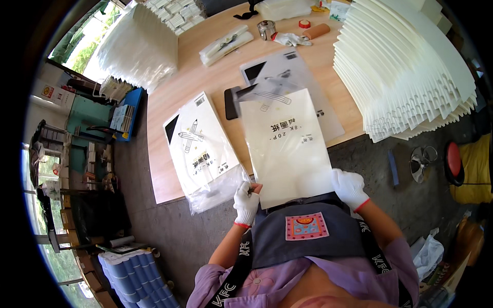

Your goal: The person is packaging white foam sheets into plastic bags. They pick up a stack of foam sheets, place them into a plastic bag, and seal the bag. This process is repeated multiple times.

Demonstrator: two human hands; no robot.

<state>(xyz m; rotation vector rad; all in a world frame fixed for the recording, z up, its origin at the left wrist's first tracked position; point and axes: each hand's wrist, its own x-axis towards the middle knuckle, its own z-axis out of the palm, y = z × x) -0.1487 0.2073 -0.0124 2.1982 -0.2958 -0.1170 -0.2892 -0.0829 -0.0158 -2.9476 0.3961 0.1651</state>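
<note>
A thick pack of cream paper [290, 167] reaches from the table to my waist, partly inside a clear printed plastic bag [277, 110]. My right hand [349, 189], in a white glove with red cuff, grips the pack's near right edge. At its near left edge is my left hand [246, 203], gloved with bare fingertips showing. Its fingers are curled together, and what they pinch is hidden. Just left, a bagged paper pack [197, 141] lies with its loose plastic end toward me. Under the middle pack's far end lie more clear printed bags [321, 92].
A tall stack of white sheets [400, 66] stands right; a plastic-wrapped stack [136, 49] stands far left. A black phone [231, 104] lies between the packs. Farther back are a plastic roll [226, 45], metal cup [266, 30], spare glove [291, 39] and brown cylinder [316, 31].
</note>
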